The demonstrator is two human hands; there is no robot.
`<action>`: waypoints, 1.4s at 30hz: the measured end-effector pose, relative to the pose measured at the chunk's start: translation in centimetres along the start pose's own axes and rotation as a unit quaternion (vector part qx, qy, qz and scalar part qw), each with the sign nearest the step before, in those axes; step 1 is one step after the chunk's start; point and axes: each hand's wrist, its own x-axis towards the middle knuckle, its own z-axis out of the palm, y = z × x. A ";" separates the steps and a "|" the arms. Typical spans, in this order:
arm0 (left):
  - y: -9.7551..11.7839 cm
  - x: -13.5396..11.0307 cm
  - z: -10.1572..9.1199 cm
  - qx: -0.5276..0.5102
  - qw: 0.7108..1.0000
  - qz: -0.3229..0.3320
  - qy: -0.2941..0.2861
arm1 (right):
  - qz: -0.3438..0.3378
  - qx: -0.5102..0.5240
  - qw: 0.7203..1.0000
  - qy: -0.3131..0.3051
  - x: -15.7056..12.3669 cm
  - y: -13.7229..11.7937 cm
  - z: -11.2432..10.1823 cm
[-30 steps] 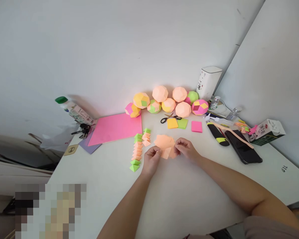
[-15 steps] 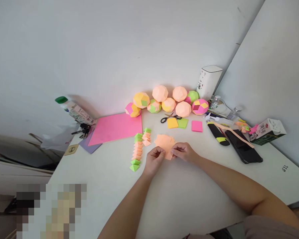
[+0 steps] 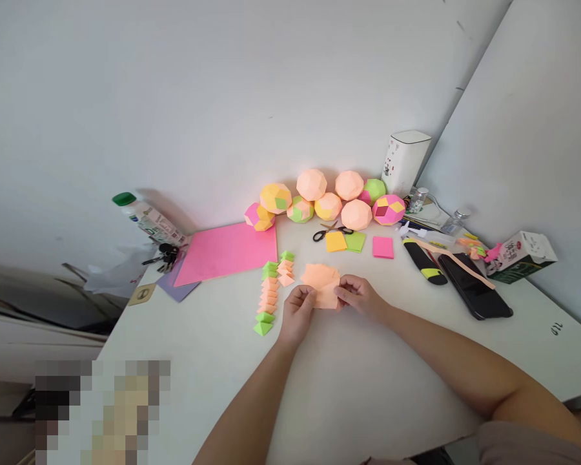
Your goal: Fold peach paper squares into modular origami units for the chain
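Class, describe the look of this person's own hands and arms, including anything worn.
The left hand and right hand are bare, with no gloves; no watch or bracelet shows on either wrist. A plain grey-brown sleeve ends above the right elbow. The left sleeve is out of view.

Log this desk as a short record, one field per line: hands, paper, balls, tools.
Left hand: pinches the left side of a peach sheet
Right hand: pinches the sheet's right edge
Folded pieces: green and peach, two rows left of the sheet
Square notes: yellow, green, pink
Balls: nine, multicolored or peach, near the wall
Scissors: between balls and notes
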 end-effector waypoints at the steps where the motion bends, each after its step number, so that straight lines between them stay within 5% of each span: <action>1: 0.0 0.0 0.0 0.001 1.000 -0.001 -0.007 | -0.003 -0.007 1.000 -0.005 0.0 0.0 0.0; 15: 0.0 0.0 -0.5 0.000 0.991 -0.018 -0.133 | -0.015 -0.053 0.998 -0.013 0.2 0.6 -0.1; 37: 0.4 0.0 -0.3 0.015 0.992 -0.023 -0.121 | -0.014 -0.070 0.997 -0.034 0.1 -0.1 0.0; 42: 0.4 0.1 -0.3 0.052 0.987 0.024 -0.148 | -0.018 -0.085 0.996 -0.023 0.1 -0.3 -0.1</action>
